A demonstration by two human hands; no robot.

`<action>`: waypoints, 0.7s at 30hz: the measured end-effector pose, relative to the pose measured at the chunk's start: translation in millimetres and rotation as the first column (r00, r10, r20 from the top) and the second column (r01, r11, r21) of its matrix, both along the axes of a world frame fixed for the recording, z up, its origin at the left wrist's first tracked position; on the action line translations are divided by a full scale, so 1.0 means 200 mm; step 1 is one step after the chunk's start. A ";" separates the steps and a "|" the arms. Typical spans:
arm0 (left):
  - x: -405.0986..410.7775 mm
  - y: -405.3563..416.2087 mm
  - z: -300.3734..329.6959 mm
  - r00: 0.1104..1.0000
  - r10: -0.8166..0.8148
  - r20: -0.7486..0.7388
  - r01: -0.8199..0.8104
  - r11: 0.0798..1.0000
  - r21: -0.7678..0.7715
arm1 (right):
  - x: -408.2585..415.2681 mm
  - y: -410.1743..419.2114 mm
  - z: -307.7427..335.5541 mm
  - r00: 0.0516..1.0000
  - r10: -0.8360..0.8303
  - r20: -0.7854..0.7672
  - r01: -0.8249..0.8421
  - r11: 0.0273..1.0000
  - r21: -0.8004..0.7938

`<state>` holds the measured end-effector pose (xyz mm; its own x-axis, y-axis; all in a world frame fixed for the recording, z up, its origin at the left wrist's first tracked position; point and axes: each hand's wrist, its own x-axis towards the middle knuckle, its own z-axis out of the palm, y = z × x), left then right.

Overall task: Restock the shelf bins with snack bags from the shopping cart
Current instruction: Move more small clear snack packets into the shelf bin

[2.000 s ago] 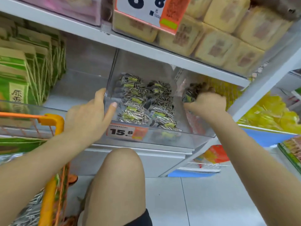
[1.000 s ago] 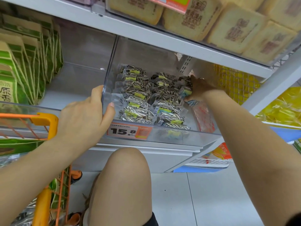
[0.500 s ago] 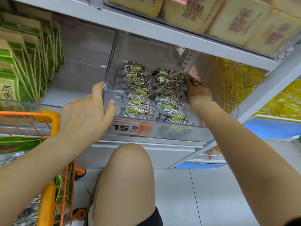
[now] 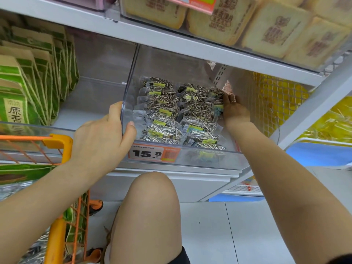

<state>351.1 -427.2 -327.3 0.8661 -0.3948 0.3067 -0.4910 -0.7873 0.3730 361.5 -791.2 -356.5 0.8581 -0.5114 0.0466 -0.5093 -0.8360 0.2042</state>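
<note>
A clear plastic shelf bin holds two rows of sunflower seed bags with yellow-green labels. My left hand grips the bin's front left corner, thumb inside the wall. My right hand is deep inside the bin at its right side, fingers curled on a seed bag at the back of the right row. The orange shopping cart stands at the lower left, with more seed bags partly visible in it.
Green and brown paper bags fill the bin to the left. Yellow bread-like packs sit on the shelf above. Yellow packets behind mesh lie to the right. A 15.8 price tag is on the bin front. My knee is below it.
My right hand carried a seed bag over the bin's right wall and moved it toward the back of the right row. My left hand kept its grip on the bin corner.
</note>
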 end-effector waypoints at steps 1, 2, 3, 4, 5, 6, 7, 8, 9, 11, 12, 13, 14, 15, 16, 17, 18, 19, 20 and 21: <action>0.00 0.00 0.00 1.000 0.009 0.017 -0.009 1.000 0.009 | 0.00 0.00 0.00 1.000 0.001 -0.004 -0.001 1.000 0.012; 0.00 0.00 -0.01 0.999 0.024 0.030 -0.025 0.999 0.026 | -0.01 0.02 0.01 1.000 -0.006 -0.002 0.006 0.999 0.031; -0.01 0.00 0.00 0.999 0.035 0.024 -0.037 0.998 0.050 | -0.02 0.03 0.03 1.000 -0.023 0.010 0.022 0.998 0.061; -0.01 0.00 0.01 1.000 0.031 -0.003 -0.031 0.998 0.063 | -0.04 0.06 0.07 0.998 -0.057 0.035 0.053 0.993 0.106; 0.00 0.00 0.03 0.999 0.009 -0.034 -0.007 0.997 0.071 | -0.06 0.08 0.12 0.994 -0.089 0.070 0.077 0.985 0.157; 0.01 0.01 0.03 0.997 -0.024 -0.075 0.029 0.997 0.071 | -0.09 0.11 0.16 0.989 -0.097 0.113 0.074 0.978 0.193; 0.01 0.03 0.04 0.990 -0.057 -0.127 0.064 0.996 0.055 | -0.12 0.15 0.20 0.984 -0.082 0.157 0.048 0.977 0.208; 0.02 0.05 0.04 0.982 -0.091 -0.167 0.098 0.995 0.030 | -0.16 0.20 0.24 0.980 -0.052 0.193 0.012 0.980 0.199; 0.02 0.08 0.04 0.976 -0.125 -0.179 0.129 0.992 0.011 | -0.20 0.27 0.27 0.973 -0.014 0.231 -0.029 0.983 0.183; 0.00 0.16 0.06 0.976 -0.164 -0.143 0.163 0.986 -0.015 | -0.27 0.42 0.31 0.939 0.090 0.331 -0.153 0.974 0.168; -0.01 0.21 0.07 0.978 -0.173 -0.117 0.172 0.985 -0.021 | -0.30 0.52 0.33 0.910 0.165 0.382 -0.242 0.956 0.164; -0.03 0.28 0.09 0.980 -0.179 -0.090 0.178 0.984 -0.023 | -0.33 0.63 0.35 0.876 0.234 0.422 -0.328 0.931 0.163; -0.04 0.35 0.11 0.982 -0.179 -0.069 0.178 0.984 -0.020 | -0.36 0.73 0.37 0.846 0.290 0.448 -0.400 0.900 0.171; -0.06 0.42 0.13 0.984 -0.170 -0.054 0.169 0.985 -0.011 | -0.37 0.83 0.39 0.822 0.338 0.458 -0.461 0.867 0.187; -0.07 0.50 0.16 0.987 -0.154 -0.044 0.154 0.988 0.001 | -0.38 0.93 0.40 0.805 0.380 0.456 -0.510 0.835 0.206; -0.07 0.58 0.18 0.990 -0.135 -0.034 0.136 0.991 0.008 | -0.38 1.02 0.40 0.788 0.420 0.450 -0.553 0.804 0.219; -0.08 0.68 0.20 0.993 -0.115 -0.027 0.115 0.993 0.009 | -0.37 1.12 0.41 0.767 0.463 0.444 -0.595 0.772 0.223; -0.09 0.77 0.21 0.995 -0.095 -0.034 0.096 0.995 0.003 | -0.37 1.22 0.42 0.740 0.509 0.440 -0.639 0.736 0.223; -0.11 0.86 0.23 0.994 -0.082 -0.065 0.082 0.997 -0.008 | -0.36 1.31 0.42 0.710 0.552 0.438 -0.682 0.695 0.230; -0.12 0.96 0.24 0.991 -0.075 -0.114 0.074 0.997 -0.007 | -0.36 1.42 0.42 0.678 0.591 0.438 -0.721 0.649 0.240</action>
<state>326.3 -235.3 -279.7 0.8636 -0.4589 0.2086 -0.5024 -0.7491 0.4318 289.7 -508.2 -272.3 0.9437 0.1524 0.2935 0.2289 -0.9416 -0.2471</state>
